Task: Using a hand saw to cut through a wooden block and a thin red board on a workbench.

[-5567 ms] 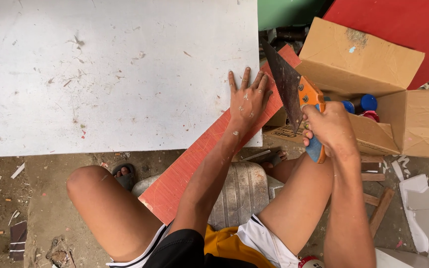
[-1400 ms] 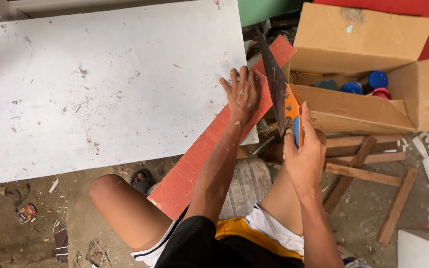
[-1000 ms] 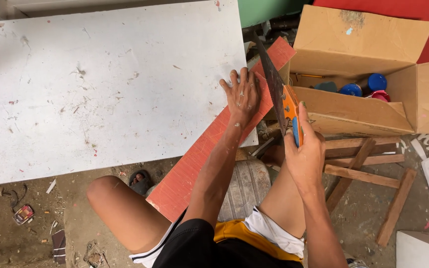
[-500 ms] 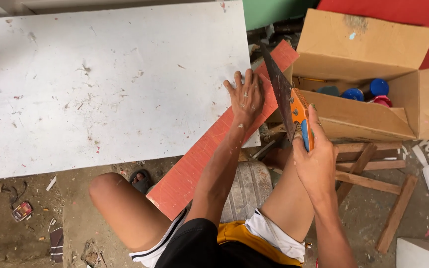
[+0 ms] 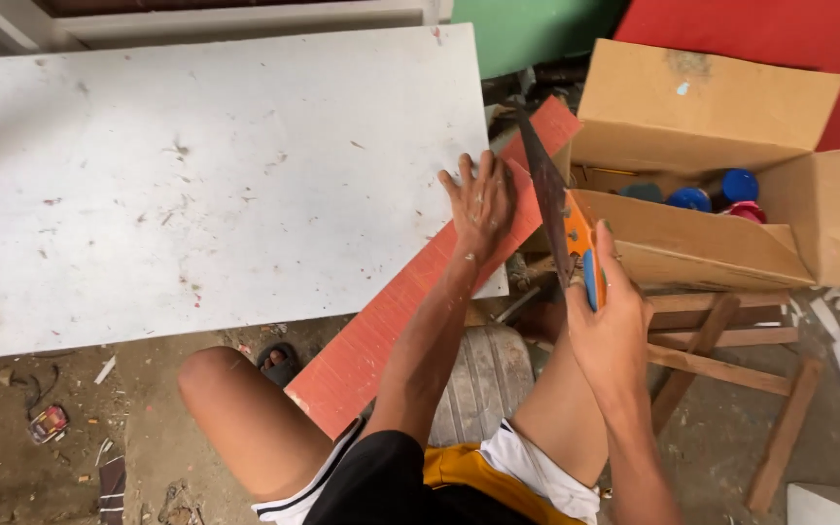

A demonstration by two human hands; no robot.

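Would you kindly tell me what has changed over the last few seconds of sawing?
The right hand has drawn the handsaw back and forth along the cut, keeping its grip on the orange handle. The left hand stayed pressed flat on the red plank; the cardboard box stayed put.

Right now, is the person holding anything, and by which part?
The right hand grips a handsaw by its orange and blue handle. The left hand holds nothing; it presses flat on the red plank.
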